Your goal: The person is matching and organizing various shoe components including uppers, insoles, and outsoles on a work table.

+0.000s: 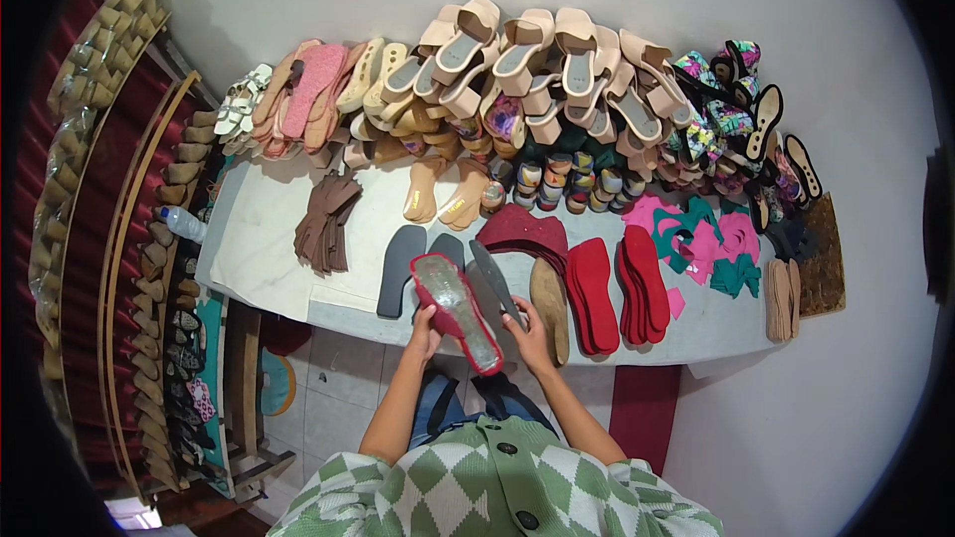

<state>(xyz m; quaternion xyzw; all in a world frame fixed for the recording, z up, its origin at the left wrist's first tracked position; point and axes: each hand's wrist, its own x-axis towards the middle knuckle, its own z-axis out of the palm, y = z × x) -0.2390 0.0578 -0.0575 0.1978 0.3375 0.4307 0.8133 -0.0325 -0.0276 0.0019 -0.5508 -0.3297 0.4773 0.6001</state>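
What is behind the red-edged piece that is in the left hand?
Behind the piece, the upper end of a grey sole shows. Part of this sole is covered and cannot be seen.

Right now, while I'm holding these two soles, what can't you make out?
All in the head view:
- Far face of the red-edged sole in your left hand: turned away from the camera.
- Far face of the dark grey sole in your right hand: also turned away.
- Part of the grey sole pieces on the table: behind the red-edged sole.
- Some beige heeled shoes: partly covered by others in the pile.
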